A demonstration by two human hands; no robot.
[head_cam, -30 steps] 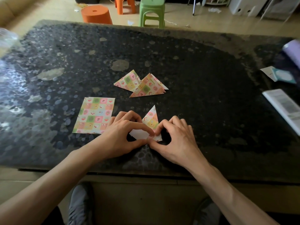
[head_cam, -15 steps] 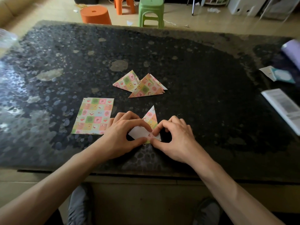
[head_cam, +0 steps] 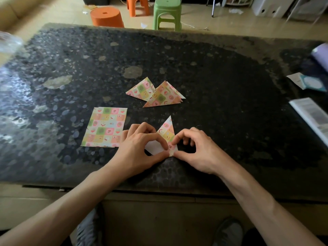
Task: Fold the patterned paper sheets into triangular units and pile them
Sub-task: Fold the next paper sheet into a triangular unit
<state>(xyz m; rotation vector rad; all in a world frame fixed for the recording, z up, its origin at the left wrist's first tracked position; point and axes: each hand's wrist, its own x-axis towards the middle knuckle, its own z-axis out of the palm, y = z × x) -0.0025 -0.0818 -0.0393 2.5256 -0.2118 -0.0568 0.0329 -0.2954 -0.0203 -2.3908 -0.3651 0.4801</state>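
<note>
Both hands are on the paper near the middle of the table's (head_cam: 230,107) near edge. The left hand (head_cam: 136,148) pinches the part-folded sheet (head_cam: 166,132) between thumb and forefinger, and the right hand (head_cam: 198,150) pinches its lower corner the same way. The sheet's point is up toward the far edge and a white flap shows underneath, so this unit looks mid-crease, not finished.

Done so far: the finished triangles (head_cam: 164,96) lie overlapping toward the table's middle, several of them, though the exact count is hard to tell. Left to do: the flat sheets (head_cam: 105,127) sit stacked just left of the hands, unfolded. By that, the job looks roughly halfway, perhaps a little past.

As for writing, a booklet (head_cam: 312,116) at the right edge carries print too blurred to read, and the card (head_cam: 310,82) beyond it shows no legible label.
</note>
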